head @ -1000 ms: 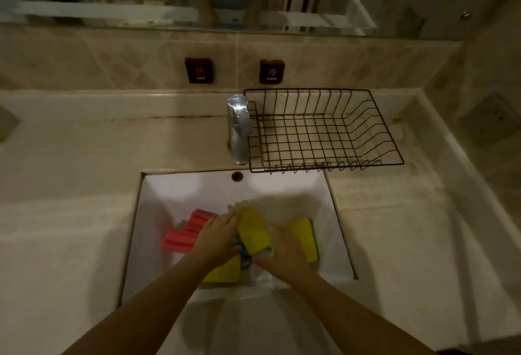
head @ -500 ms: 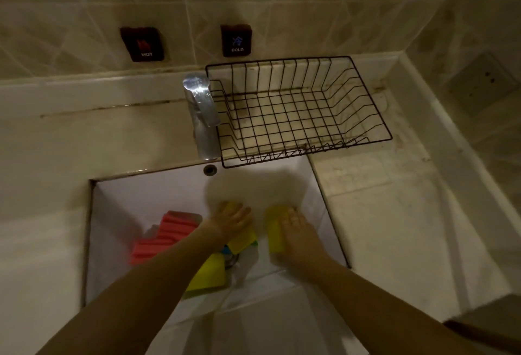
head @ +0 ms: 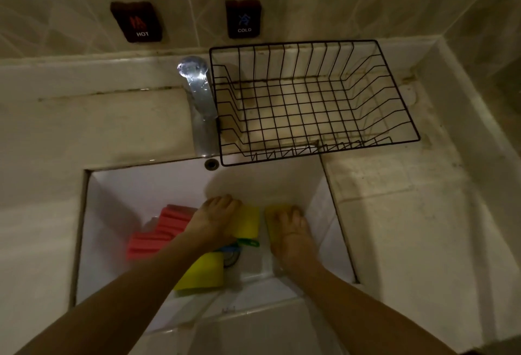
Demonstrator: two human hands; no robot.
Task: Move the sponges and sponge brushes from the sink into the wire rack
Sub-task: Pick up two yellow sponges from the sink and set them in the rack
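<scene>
While both hands sit low in the sink (head: 118, 185), left hand (head: 217, 220) clamps one yellow sponge (head: 248, 222), right hand (head: 290, 230) another (head: 272, 211). Soft, light, prob. wet: pinch edges. Wire rack (head: 313, 101) far right, empty.

"HOT" wall plaque (head: 137, 22), "COLD" wall plaque (head: 244, 18)

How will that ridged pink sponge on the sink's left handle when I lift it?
The pink sponge looks like thick foam, so probably light and squashy rather than stiff. Its ridges should give grip. Lying in the sink, it may be wet, heavier, and drip.
</scene>
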